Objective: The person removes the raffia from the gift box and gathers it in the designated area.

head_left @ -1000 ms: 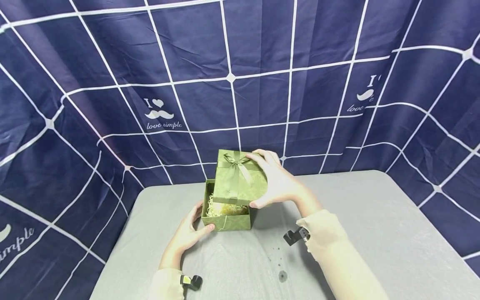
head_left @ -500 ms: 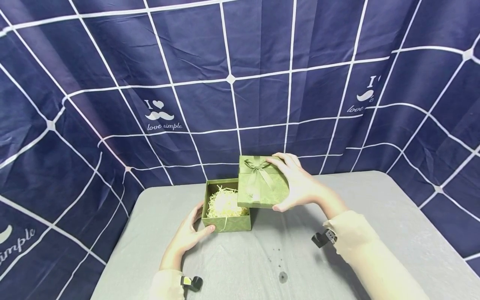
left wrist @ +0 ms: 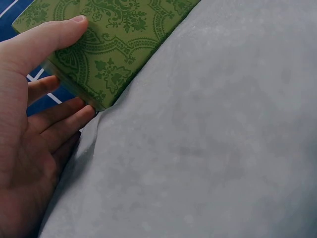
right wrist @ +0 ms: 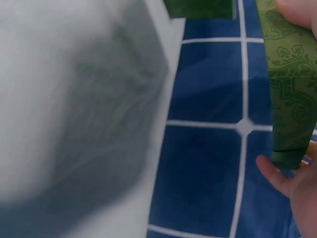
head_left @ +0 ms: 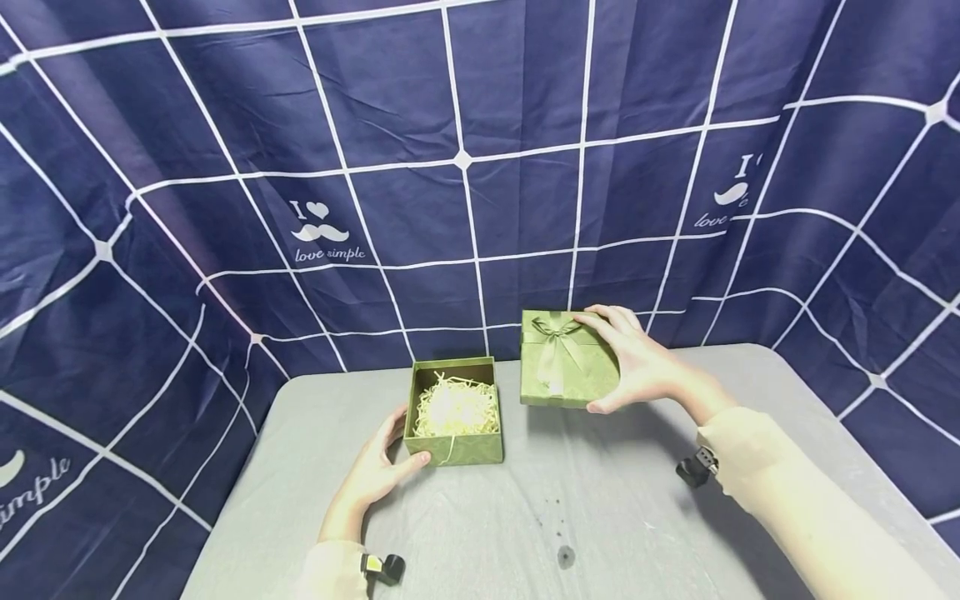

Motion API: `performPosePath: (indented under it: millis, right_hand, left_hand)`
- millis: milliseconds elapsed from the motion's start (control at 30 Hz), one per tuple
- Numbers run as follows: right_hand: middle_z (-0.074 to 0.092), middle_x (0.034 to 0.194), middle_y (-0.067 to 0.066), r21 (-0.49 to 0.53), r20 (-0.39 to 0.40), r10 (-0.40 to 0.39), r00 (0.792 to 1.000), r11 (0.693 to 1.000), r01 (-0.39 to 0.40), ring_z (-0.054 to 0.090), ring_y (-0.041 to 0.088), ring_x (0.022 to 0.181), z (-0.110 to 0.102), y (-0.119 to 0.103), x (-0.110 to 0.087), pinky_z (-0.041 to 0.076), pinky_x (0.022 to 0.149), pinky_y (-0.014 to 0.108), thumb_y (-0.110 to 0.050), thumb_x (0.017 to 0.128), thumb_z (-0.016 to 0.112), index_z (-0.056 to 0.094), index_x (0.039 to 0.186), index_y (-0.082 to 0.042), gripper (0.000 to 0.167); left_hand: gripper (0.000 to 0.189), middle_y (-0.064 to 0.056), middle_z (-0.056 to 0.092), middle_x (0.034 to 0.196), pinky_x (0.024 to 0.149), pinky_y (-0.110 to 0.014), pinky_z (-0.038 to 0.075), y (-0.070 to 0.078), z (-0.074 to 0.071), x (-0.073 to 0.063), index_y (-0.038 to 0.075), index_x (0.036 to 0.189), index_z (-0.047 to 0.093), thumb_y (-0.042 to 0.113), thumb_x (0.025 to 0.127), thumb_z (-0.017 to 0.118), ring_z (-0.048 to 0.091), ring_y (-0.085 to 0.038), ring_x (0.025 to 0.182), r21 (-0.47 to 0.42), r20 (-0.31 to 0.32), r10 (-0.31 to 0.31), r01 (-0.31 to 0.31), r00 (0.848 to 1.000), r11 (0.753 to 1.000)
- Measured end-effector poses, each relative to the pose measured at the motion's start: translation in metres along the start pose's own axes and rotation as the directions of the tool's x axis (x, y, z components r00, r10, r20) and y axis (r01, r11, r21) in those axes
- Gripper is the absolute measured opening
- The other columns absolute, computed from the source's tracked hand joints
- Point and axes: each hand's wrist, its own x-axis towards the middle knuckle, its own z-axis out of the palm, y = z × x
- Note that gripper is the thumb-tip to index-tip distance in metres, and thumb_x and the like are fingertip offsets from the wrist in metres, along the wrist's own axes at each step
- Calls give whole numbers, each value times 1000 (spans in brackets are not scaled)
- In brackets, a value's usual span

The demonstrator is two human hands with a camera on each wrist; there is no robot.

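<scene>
A green patterned gift box point(head_left: 468, 450) stands uncovered on the table, with pale shredded paper filler point(head_left: 457, 407) inside. My left hand point(head_left: 378, 465) holds its left side, the thumb on the front wall and the fingers along the side, as the left wrist view also shows on the box point(left wrist: 114, 49). Off to the right, my right hand point(head_left: 633, 362) grips the green box lid point(head_left: 558, 371), which has a ribbon bow point(head_left: 557, 332) on top. The lid is held above the table, apart from the box. Its patterned side point(right wrist: 292, 89) appears in the right wrist view.
The grey cloth-covered table point(head_left: 465, 533) carries a few dark spots point(head_left: 566, 556) near its front. A navy curtain point(head_left: 517, 208) with white grid lines stands behind the table and at both sides.
My right hand has carried the lid rightward from over the box, uncovering the shredded paper filler. My left hand and the box have stayed in place.
</scene>
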Motion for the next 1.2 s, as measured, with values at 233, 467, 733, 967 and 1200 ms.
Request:
performPosePath:
  millis: [233, 467, 733, 967, 1200]
  right_hand:
    - [44, 154, 30, -23, 5, 15, 1000, 1000, -15, 35, 54, 141, 6, 23, -18, 36, 111, 72, -53, 48, 103, 48, 158, -1, 134]
    - [47, 149, 32, -42, 29, 42, 999, 998, -41, 40, 53, 137, 17, 43, -34, 40, 109, 69, -55, 47, 104, 51, 154, 2, 133]
    - [48, 148, 29, -59, 102, 95, 990, 994, -89, 43, 49, 134, 33, 57, -47, 45, 109, 71, -62, 49, 102, 50, 155, 4, 135]
    - [48, 147, 29, -43, 117, 91, 989, 995, -87, 44, 49, 135, 41, 63, -52, 46, 110, 71, -59, 50, 102, 49, 155, 5, 134]
    - [49, 147, 31, -26, 148, 101, 984, 995, -98, 44, 51, 136, 43, 64, -56, 46, 111, 72, -57, 51, 103, 49, 155, 7, 134]
  left_hand:
    - [88, -21, 57, 160, 127, -61, 34, 1, 0, 0, 3, 165, 43, 17, 91, 89, 55, -41, 146, -25, 0, -1, 1, 1000, 1000]
    - [88, -22, 57, 159, 127, -62, 34, 1, 0, 0, 2, 165, 43, 18, 91, 89, 55, -43, 146, -16, -1, -1, 1, 1000, 1000]
    - [87, -20, 58, 158, 128, -57, 35, -1, 1, 0, 3, 165, 44, 18, 92, 89, 56, -42, 145, 11, -4, 2, -2, 1000, 1000]
    - [88, -22, 58, 158, 127, -62, 34, -2, 1, 0, 3, 165, 43, 17, 91, 89, 56, -42, 145, -4, -1, 5, -5, 1000, 1000]
    - [87, -22, 57, 159, 127, -64, 33, -2, 1, 1, 3, 165, 43, 16, 92, 89, 55, -43, 146, -18, 1, 17, -17, 1000, 1000]
